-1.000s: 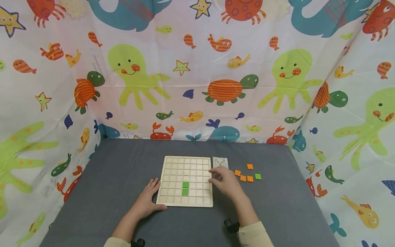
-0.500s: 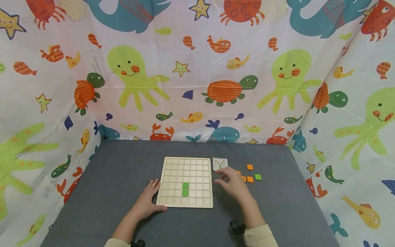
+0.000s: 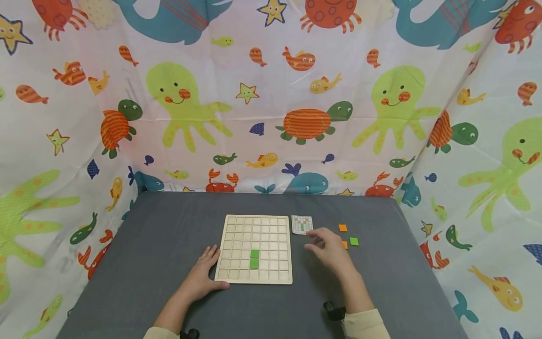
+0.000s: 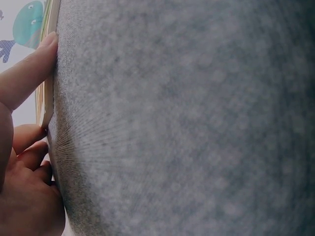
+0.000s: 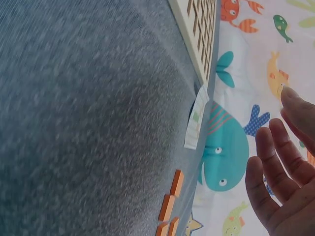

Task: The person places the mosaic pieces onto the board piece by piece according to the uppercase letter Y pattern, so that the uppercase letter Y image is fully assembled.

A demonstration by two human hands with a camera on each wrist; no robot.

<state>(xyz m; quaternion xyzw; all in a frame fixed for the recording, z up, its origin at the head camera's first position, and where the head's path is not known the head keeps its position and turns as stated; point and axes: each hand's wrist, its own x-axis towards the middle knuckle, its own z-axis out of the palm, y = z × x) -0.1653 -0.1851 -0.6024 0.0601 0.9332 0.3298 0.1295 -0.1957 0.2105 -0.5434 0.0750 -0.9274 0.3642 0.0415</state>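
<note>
A light wooden grid board (image 3: 237, 235) lies on the grey table, with two green square tiles (image 3: 254, 254) in adjoining cells, one in front of the other. My left hand (image 3: 201, 273) rests at its near left corner, thumb on the front edge and fingers along the left side; the left wrist view shows the thumb (image 4: 34, 69) touching the edge. To the right of the board, my right hand (image 3: 332, 249) hovers near the loose tiles with relaxed fingers. In the right wrist view nothing is between those fingers (image 5: 275, 167). Orange tiles (image 5: 167, 207) lie below them there, partly hidden in the head view.
A small printed pattern card (image 3: 301, 224) lies by the board's upper right corner. One orange tile (image 3: 343, 228) and one green tile (image 3: 354, 241) lie farther right. A cloth with sea animals (image 3: 262, 117) hangs behind the table and along both sides.
My right hand has moved right, away from the board's edge and over toward the loose tiles, covering some of them. The left hand and the board have stayed put.
</note>
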